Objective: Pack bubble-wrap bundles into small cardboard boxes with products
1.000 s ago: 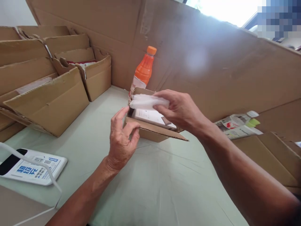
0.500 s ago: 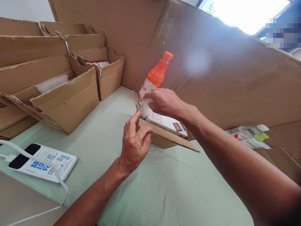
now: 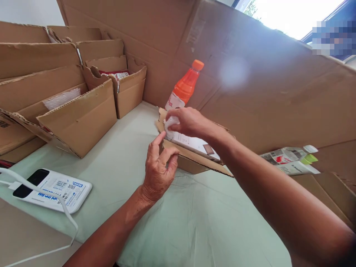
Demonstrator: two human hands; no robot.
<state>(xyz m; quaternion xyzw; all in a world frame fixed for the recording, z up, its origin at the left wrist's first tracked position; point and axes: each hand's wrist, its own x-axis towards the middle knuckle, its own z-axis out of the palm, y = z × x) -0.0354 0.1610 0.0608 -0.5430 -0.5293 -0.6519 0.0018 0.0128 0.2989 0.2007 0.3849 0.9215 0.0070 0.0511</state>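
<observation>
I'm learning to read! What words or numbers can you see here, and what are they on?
None can be read for sure.
White power bank: big blue characters and small print, too blurred.
Orange bottle: white label, print too small.
White flat item in the small cardboard box: faint marks, unreadable.
Printed cartons at right: red and black print, blurred.

blue print on power bank [image 3: 52, 188], unreadable

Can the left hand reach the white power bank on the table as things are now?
Probably yes. The left hand rests at the small cardboard box, and only bare green table cover lies between it and the power bank. It would have to let go of the box first.
</observation>
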